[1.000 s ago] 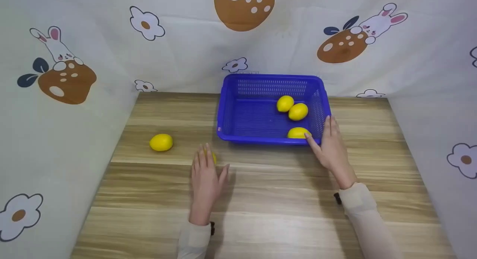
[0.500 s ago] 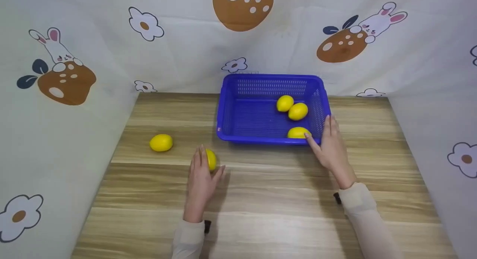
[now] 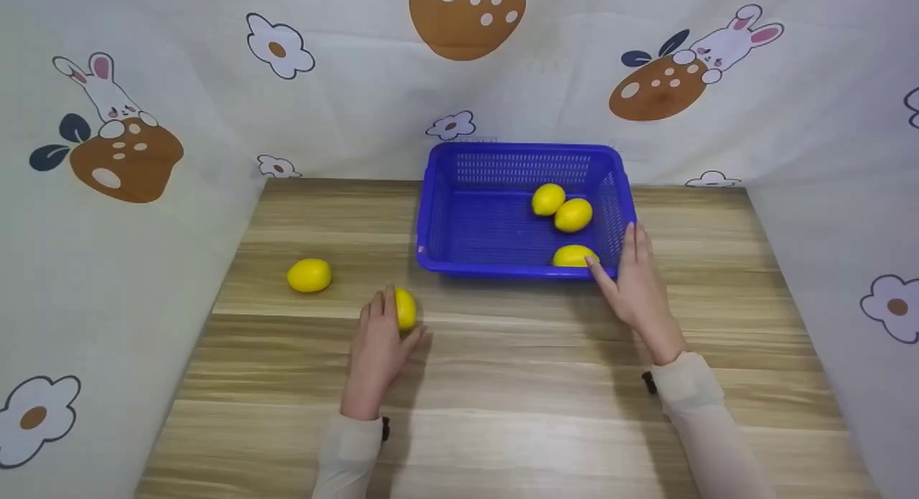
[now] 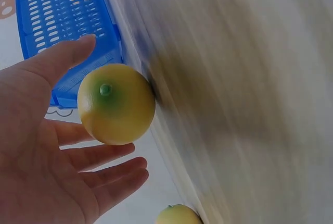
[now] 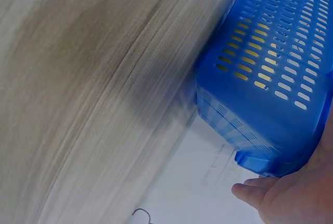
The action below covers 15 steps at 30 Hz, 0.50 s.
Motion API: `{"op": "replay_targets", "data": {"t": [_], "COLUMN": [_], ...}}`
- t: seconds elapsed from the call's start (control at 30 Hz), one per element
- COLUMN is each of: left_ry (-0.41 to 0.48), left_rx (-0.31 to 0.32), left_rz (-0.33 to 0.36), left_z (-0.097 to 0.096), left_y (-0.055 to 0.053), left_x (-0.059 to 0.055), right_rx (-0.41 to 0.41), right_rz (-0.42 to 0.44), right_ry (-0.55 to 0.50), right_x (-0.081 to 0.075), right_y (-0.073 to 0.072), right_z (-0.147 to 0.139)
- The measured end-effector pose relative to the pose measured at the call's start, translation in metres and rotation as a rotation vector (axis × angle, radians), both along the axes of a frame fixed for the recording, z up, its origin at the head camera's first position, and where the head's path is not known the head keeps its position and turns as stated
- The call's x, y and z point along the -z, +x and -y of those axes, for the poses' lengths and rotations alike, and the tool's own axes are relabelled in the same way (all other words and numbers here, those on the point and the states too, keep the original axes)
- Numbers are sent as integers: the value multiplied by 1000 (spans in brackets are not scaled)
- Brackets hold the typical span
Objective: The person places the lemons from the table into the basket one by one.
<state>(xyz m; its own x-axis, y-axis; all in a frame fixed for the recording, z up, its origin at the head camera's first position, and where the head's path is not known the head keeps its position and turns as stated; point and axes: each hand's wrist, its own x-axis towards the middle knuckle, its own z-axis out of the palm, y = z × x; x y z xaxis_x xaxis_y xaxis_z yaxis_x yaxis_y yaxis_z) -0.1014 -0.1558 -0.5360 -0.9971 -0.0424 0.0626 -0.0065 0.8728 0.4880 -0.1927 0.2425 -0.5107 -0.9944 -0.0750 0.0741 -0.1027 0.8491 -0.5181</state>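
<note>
My left hand [image 3: 377, 341] is at a yellow lemon [image 3: 406, 310] on the table, fingers on its left side and thumb spread off toward the near right. In the left wrist view this lemon [image 4: 117, 104] stands before the palm, between the thumb and the loosely extended fingers [image 4: 114, 179]. My right hand [image 3: 641, 291] rests against the near right corner of a blue plastic basket [image 3: 502, 271], with straight fingers along its right side and the thumb over the front rim. Three lemons [image 3: 574, 215] lie in the basket's right half. Another lemon [image 3: 309, 276] lies to the left on the table.
The basket stands at the back of a wood-grain table [image 3: 502, 413], close to the rear wall. Pale cloth [image 3: 359, 111] printed with rabbits and flowers encloses the table at the back and both sides.
My left hand has drawn back to the left and slightly nearer, baring more of the lemon beside it. The right hand and the basket have stayed in place.
</note>
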Motion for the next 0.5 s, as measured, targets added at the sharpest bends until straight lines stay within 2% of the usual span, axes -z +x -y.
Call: {"op": "replay_targets", "data": {"t": [0.23, 0.5], "left_ry": [-33, -58], "left_rx": [28, 70], "left_rz": [49, 83], "left_z": [8, 12], "left_y": [-8, -16], "left_x": [-4, -3], "right_rx": [2, 2], "right_rz": [4, 0], "right_ry": [3, 4], "right_x": [0, 0], "right_y": [1, 0], "right_z": [0, 0]}}
